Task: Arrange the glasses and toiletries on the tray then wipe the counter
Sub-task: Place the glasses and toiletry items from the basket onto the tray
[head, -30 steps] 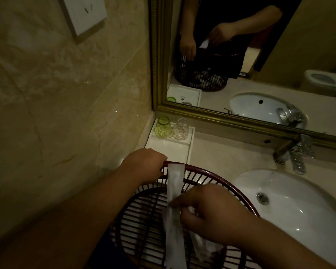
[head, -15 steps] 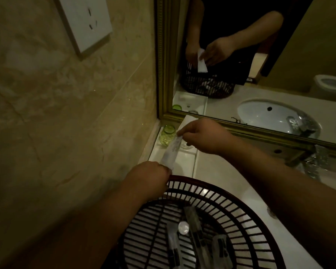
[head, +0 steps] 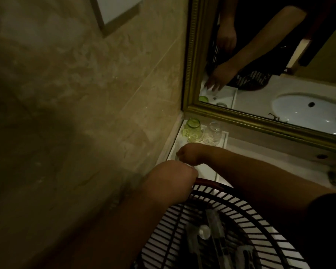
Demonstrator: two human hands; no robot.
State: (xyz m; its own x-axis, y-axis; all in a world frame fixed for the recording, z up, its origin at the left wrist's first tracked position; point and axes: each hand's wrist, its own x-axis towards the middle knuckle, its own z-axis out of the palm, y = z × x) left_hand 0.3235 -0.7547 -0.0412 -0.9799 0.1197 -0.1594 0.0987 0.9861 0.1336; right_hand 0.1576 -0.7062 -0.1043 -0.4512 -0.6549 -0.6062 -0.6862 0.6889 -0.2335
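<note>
I see my left hand (head: 173,179) gripping the rim of the dark slatted basket (head: 208,193), while my right hand (head: 190,153) reaches over the white rectangular tray (head: 224,137), near the green glass (head: 192,131) and the clear glass (head: 211,134).

Bathroom: sink (head: 308,111), gilt-framed mirror (head: 260,119)

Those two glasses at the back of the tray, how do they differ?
The green glass is tinted green; the clear glass is colourless. The green glass stands nearer the side wall, the clear glass nearer the sink. Both stand mouth-down, side by side on the white tray, and both look patterned.
</note>
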